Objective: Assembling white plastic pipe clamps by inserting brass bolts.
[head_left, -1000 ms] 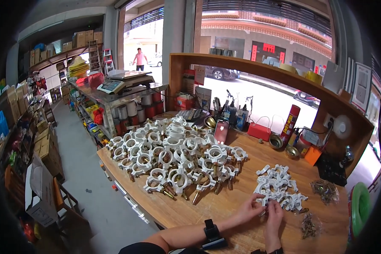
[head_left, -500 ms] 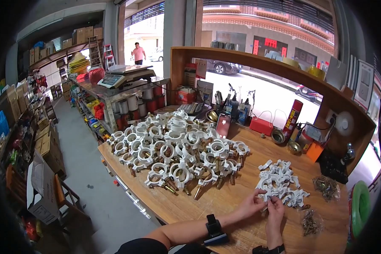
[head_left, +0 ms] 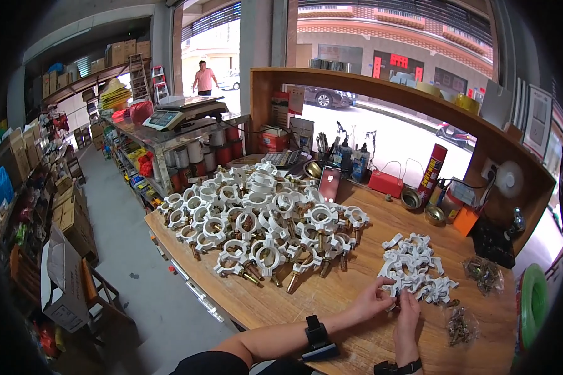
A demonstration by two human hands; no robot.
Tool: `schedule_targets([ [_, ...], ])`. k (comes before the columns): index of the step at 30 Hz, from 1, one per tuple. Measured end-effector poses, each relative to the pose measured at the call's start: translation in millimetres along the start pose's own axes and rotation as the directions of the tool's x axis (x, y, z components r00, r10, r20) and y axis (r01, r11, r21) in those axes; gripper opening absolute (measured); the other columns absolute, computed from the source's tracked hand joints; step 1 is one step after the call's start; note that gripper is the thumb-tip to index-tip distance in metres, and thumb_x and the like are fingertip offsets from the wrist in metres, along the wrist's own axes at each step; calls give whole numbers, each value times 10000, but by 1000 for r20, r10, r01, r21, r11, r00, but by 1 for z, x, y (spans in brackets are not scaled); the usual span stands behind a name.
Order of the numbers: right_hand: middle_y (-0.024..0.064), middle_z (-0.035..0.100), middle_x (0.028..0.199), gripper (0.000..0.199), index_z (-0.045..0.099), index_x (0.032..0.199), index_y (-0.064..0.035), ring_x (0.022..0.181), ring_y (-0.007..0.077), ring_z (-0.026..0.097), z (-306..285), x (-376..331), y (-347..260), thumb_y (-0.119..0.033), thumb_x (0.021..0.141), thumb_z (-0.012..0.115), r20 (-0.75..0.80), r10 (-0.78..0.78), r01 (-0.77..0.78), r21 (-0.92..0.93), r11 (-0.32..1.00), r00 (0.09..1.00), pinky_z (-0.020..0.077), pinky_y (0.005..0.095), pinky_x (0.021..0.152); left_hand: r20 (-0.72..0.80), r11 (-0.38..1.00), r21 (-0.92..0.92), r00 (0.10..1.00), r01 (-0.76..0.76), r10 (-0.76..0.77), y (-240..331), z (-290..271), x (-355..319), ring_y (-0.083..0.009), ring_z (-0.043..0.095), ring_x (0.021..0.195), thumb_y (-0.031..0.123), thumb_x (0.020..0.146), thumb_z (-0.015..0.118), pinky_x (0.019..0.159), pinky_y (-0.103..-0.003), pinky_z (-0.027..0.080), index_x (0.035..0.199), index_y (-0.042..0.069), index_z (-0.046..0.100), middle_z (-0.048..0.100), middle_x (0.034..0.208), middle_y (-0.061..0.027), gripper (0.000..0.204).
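My left hand [head_left: 374,300] and my right hand [head_left: 408,311] meet at the near edge of a small pile of white plastic pipe clamp pieces [head_left: 410,265]. Fingers of both hands are pinched close together; what lies between them is too small and covered to make out. Left of them spreads a big heap of white ring-shaped pipe clamps [head_left: 256,219], many with brass-coloured expansion bolts attached. Close to my right hand lies a clear bag of small screws [head_left: 461,326], and a second clear bag of metal parts [head_left: 483,275] sits farther back.
The wooden table [head_left: 350,275] carries a red spray can [head_left: 432,170], a red box [head_left: 385,182], a phone [head_left: 329,185] and metal bowls at the back. A green coil [head_left: 533,306] stands at right. Beyond the left edge are a chair and cardboard box [head_left: 62,281]. A person [head_left: 204,79] stands outside.
My fingers have shifted slightly against each other at the small pile, the right fingertips drawing closer together. Outside, the person in pink has lowered an arm.
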State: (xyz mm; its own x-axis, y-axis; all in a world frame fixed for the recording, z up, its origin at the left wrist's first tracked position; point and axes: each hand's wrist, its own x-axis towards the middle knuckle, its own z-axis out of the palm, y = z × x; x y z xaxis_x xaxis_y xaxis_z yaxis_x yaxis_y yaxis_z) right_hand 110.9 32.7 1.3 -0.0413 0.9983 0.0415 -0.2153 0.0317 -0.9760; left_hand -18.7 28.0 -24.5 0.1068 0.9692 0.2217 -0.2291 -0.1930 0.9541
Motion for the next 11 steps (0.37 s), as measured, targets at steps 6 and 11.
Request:
schedule_targets([
  [6,-2,560,782,137,579,887,-8,693,61,494,4,0,3,-139,891,538,-15,-104,104,5,995,994,404,208,613,6,1000,4,1000,7,-7,1,-1,0,-55,505,687,86,833,604,627,-208,431,1240,44,414,537,730,9,452],
  [11,-10,574,833,238,553,1004,6,715,68,512,-10,8,13,-193,875,575,80,-15,18,-33,999,997,401,210,631,30,999,51,1000,4,-5,3,-2,-1,-56,521,718,97,847,589,646,-206,437,1261,55,390,552,754,0,461],
])
